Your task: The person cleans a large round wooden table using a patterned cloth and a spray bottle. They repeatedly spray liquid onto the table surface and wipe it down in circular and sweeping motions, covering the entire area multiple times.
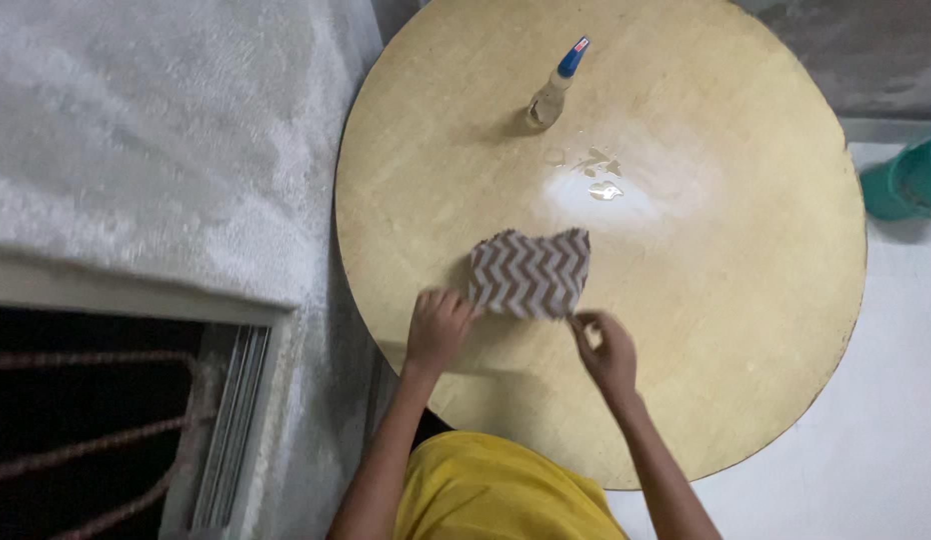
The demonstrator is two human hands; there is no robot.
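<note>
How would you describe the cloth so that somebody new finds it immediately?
Start at the round wooden table. At its near edge, the left hand and right hand pinch the cloth by its corners. Only it has brown-and-white zigzag stripes; the spray bottle stands farther back.

Most of the round table (746, 330) lay bare, open to a hand on the right and near side. Toward the far edge a spray bottle (554, 92) stood upright, with small wet patches (598, 172) between it and the cloth (532, 272).
</note>
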